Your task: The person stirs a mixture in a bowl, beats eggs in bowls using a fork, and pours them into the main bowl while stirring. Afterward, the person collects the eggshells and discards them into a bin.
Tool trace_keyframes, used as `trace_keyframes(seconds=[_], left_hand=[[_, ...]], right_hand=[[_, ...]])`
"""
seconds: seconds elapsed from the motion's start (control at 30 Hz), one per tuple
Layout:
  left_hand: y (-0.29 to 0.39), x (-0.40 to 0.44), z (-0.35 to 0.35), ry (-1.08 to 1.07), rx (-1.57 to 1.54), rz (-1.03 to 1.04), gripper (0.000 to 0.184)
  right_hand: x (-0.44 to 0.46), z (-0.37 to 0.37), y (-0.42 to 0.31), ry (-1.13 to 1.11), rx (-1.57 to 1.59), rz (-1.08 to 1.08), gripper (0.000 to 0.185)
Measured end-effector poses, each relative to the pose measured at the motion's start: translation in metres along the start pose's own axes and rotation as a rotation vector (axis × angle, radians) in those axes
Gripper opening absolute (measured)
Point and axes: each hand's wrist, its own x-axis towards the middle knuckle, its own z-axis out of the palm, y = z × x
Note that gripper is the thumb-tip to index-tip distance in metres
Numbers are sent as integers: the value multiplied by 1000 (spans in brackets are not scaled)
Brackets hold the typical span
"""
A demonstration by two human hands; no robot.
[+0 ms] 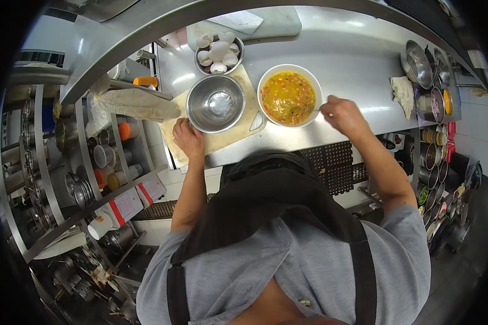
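Head view: right hand (341,114) closed around a thin utensil (317,109), tip in yellow liquid with coloured bits (286,92) inside a round white bowl (288,67); bowl near the front edge of the shiny metal counter (358,70), beside right edge of a cream rectangular board (228,142). Left hand (189,140) at board's left edge, beside a round silver metal bowl (200,103); can't tell if gripping it. White eggshells (219,51) piled by board's far edge.

One steel counter (358,92), streaked with reflected light, was overhung by a metal frame (130,40). Open racking (54,233) was ranged at left. Pale floor tiles (171,192) were partly covered by perforated matting (336,168); a white wall (476,124) was seen at right.
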Motion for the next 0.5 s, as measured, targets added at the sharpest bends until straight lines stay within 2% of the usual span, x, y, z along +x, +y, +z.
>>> trace_keyframes(seconds=[0.07, 0.17, 0.27, 0.33, 0.4, 0.43, 0.5], left_hand=[[1, 1, 1, -2, 3, -8, 28], [2, 0, -1, -16, 11, -7, 28], [3, 1, -1, -13, 21, -8, 27], [3, 0, -1, -2, 35, -15, 26], [2, 1, -1, -3, 28, -1, 26], [2, 0, -3, -5, 33, -2, 26], [4, 1, -2, -2, 30, 9, 26]], right_hand=[[0, -7, 12, 32, -41, 37, 3], [9, -9, 15, 213, -40, 195, 4], [5, 41, 29, 202, -14, 299, 5], [2, 62, 10, 238, 223, 383, 12], [-1, 68, -13, 80, 526, 660, 15], [0, 74, -16, 76, 530, 660, 15], [-1, 88, -16, 17, 839, 767, 18]])
